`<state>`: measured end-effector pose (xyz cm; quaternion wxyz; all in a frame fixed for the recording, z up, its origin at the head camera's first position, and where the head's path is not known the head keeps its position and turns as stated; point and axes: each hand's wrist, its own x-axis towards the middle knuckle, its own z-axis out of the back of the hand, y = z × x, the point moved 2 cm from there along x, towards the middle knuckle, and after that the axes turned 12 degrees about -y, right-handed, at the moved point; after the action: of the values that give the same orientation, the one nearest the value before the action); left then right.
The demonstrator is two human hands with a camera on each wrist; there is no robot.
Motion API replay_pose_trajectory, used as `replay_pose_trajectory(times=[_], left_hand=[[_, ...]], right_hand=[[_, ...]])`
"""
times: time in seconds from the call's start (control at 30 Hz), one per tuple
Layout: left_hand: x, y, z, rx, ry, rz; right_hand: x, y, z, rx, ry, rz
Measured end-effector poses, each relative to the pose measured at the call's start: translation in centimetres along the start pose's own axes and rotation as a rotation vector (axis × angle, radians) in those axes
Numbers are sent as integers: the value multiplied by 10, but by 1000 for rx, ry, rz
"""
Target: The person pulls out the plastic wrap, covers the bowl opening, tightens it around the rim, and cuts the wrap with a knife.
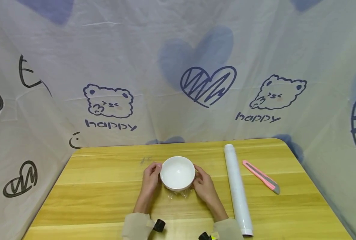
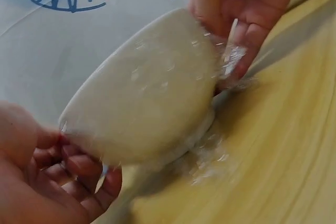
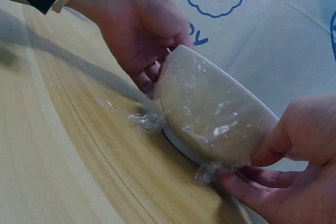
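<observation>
A white bowl (image 1: 178, 173) stands on the wooden table between the two hands. Clear plastic wrap (image 3: 223, 128) clings to its outer wall, and crumpled ends of the wrap (image 2: 210, 158) bunch near its base. At the bowl's left side the left hand (image 1: 150, 176) pinches the wrap close to the rim, fingers curled. On the opposite side the right hand (image 1: 204, 186) has its thumb against the bowl's wall and its curled fingers gripping the wrap lower down. Fingertips are partly hidden behind the bowl in the head view.
A long roll of plastic wrap (image 1: 238, 190) lies to the right of the right hand. Beyond it is a pink and grey utility knife (image 1: 261, 176). The wooden table (image 1: 99, 186) ends at a printed cloth (image 1: 153, 110) hanging behind it and along both sides.
</observation>
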<state>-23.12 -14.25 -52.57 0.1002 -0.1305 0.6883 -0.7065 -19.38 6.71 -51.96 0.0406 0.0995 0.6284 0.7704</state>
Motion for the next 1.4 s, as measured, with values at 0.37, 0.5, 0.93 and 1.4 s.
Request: replay_pose_trajectory(times=[0.37, 0.5, 0.93, 1.4], left_hand=[[-3, 15, -6, -80, 65, -32], [-11, 17, -20, -170, 127, 19], [-24, 31, -38, -371, 53, 132], [-9, 21, -35, -335, 129, 94]], right_hand=[[2, -12, 0, -12, -18, 29], [0, -13, -2, -58, -18, 50], [-8, -12, -6, -208, -58, 81], [3, -6, 0, -98, 7, -27]])
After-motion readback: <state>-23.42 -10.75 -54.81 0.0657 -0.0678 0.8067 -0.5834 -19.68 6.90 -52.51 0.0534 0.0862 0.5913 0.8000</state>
